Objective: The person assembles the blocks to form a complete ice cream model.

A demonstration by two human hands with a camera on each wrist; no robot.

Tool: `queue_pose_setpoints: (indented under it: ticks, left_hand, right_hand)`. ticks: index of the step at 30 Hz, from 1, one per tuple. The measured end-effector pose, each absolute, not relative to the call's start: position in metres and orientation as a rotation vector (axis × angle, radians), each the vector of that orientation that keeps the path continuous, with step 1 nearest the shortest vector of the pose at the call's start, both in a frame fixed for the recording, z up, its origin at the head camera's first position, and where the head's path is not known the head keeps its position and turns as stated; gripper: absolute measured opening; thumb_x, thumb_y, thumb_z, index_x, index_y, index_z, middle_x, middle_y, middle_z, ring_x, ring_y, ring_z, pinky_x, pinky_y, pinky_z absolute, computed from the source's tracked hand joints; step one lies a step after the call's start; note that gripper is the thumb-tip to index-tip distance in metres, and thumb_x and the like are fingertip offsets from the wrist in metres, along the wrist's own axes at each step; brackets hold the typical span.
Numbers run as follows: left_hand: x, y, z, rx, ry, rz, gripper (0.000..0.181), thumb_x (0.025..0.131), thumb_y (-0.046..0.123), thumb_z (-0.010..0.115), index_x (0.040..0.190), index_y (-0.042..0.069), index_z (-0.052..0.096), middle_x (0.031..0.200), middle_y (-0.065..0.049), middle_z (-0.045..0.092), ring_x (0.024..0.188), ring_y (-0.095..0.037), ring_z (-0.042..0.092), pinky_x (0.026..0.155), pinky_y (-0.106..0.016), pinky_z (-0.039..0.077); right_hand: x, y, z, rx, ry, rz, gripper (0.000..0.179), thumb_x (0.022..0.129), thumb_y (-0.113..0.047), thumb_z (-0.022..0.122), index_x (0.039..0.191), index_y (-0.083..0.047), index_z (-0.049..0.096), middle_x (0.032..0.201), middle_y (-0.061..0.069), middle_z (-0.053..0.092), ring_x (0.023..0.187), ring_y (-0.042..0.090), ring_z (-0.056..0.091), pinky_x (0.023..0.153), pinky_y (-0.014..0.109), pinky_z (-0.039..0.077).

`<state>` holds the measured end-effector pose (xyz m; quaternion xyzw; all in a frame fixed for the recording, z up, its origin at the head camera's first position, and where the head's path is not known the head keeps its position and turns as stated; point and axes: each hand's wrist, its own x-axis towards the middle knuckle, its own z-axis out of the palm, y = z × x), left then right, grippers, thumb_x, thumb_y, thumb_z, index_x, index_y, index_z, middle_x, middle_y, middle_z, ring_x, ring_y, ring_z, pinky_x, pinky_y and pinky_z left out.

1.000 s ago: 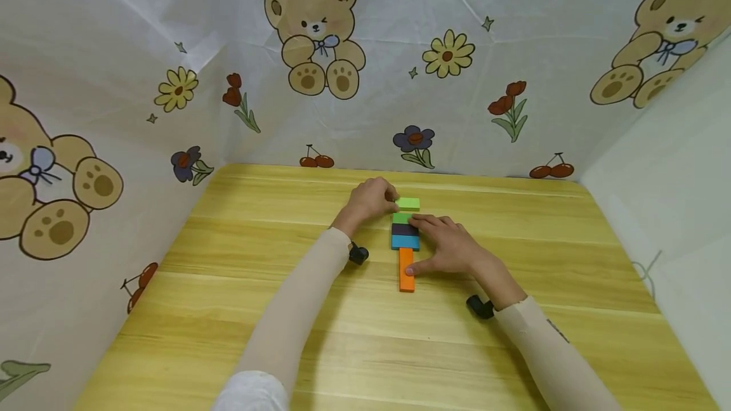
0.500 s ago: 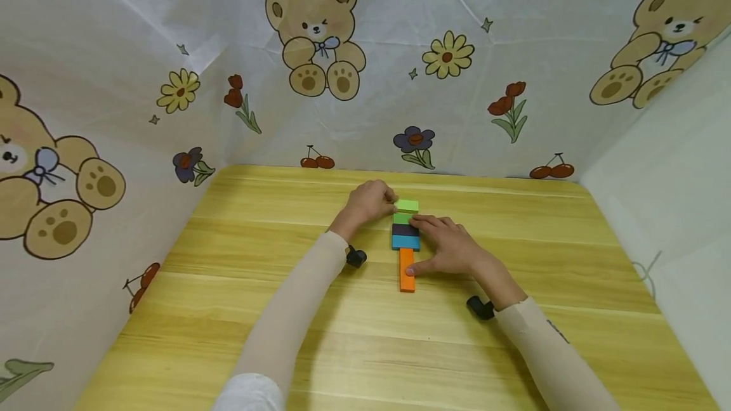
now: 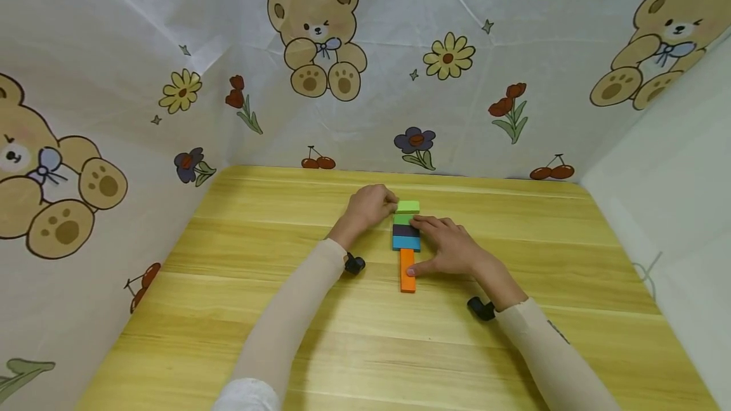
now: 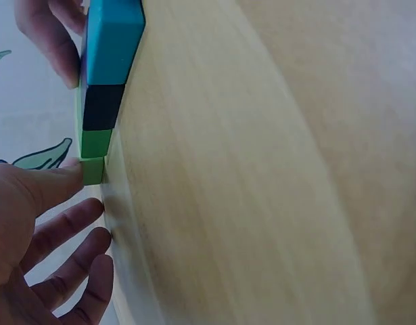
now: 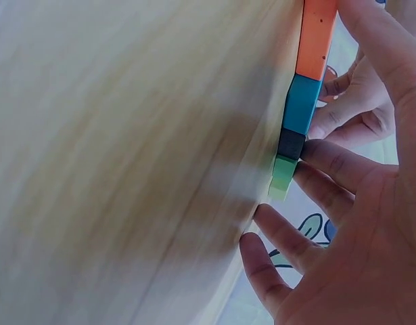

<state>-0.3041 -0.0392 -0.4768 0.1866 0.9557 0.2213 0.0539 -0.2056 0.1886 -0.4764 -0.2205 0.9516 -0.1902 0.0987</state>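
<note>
Flat coloured blocks lie in a line on the wooden table. An orange block [image 3: 407,274] points lengthwise toward me, and beyond it lie crosswise a blue block [image 3: 407,243], a dark block [image 3: 406,231], a green block [image 3: 402,219] and a light green block [image 3: 408,207]. My left hand [image 3: 370,205] pinches the left end of the light green block between thumb and fingers, right up against the green one. My right hand [image 3: 451,246] is spread along the row's right side, thumb on the orange block, fingertips at the green and dark blocks.
The wooden table [image 3: 274,259] meets a cloth wall [image 3: 377,49] printed with bears and flowers behind and to the left. A plain white wall [image 3: 662,208] borders it at right. Both forearms wear pale sleeves with small black wrist cameras.
My left hand has drawn the light green block slightly toward me, closing the gap to the green block. The right hand and the other blocks have stayed in place.
</note>
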Motion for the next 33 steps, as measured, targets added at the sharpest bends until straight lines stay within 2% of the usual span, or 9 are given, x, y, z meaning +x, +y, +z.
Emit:
queue_pose_setpoints:
  ticks: [12, 22, 28, 33]
  left_hand:
    - [-0.3074, -0.0440, -0.4768, 0.620, 2.834, 0.750, 0.027, 0.107, 0.029, 0.070, 0.131, 0.022, 0.079, 0.124, 0.001, 0.079, 0.111, -0.018, 0.071, 0.099, -0.041, 0.059]
    - [-0.3078, -0.0434, -0.4799, 0.720, 2.796, 0.748, 0.033, 0.114, 0.011, 0.049, 0.134, 0.016, 0.074, 0.134, -0.005, 0.073, 0.129, -0.025, 0.067, 0.116, -0.042, 0.052]
    - [-0.3048, -0.0447, -0.4782, 0.705, 2.779, 0.792, 0.037, 0.110, 0.000, 0.049, 0.134, 0.014, 0.073, 0.135, -0.005, 0.074, 0.133, -0.025, 0.066, 0.119, -0.041, 0.050]
    - [-0.3038, -0.0455, -0.4787, 0.737, 2.780, 0.817, 0.036, 0.112, 0.003, 0.047, 0.132, 0.014, 0.074, 0.134, -0.006, 0.074, 0.133, -0.025, 0.066, 0.119, -0.042, 0.050]
  right_hand:
    - [-0.2071, 0.1887, -0.4752, -0.635, 2.806, -0.570, 0.118, 0.076, -0.078, 0.084, 0.169, -0.021, 0.039, 0.177, 0.005, 0.035, 0.155, 0.044, 0.038, 0.120, 0.071, 0.033]
    - [-0.2089, 0.1865, -0.4681, -0.647, 2.774, -0.547, 0.119, 0.076, -0.073, 0.087, 0.167, -0.013, 0.040, 0.175, 0.013, 0.035, 0.152, 0.049, 0.040, 0.120, 0.074, 0.034]
    - [-0.2060, 0.1886, -0.4683, -0.664, 2.763, -0.602, 0.117, 0.077, -0.071, 0.087, 0.166, -0.011, 0.040, 0.174, 0.013, 0.035, 0.152, 0.048, 0.039, 0.121, 0.074, 0.033]
    - [-0.2028, 0.1946, -0.4721, -0.646, 2.789, -0.715, 0.105, 0.086, -0.065, 0.083, 0.166, -0.012, 0.041, 0.173, 0.012, 0.037, 0.156, 0.045, 0.037, 0.126, 0.071, 0.031]
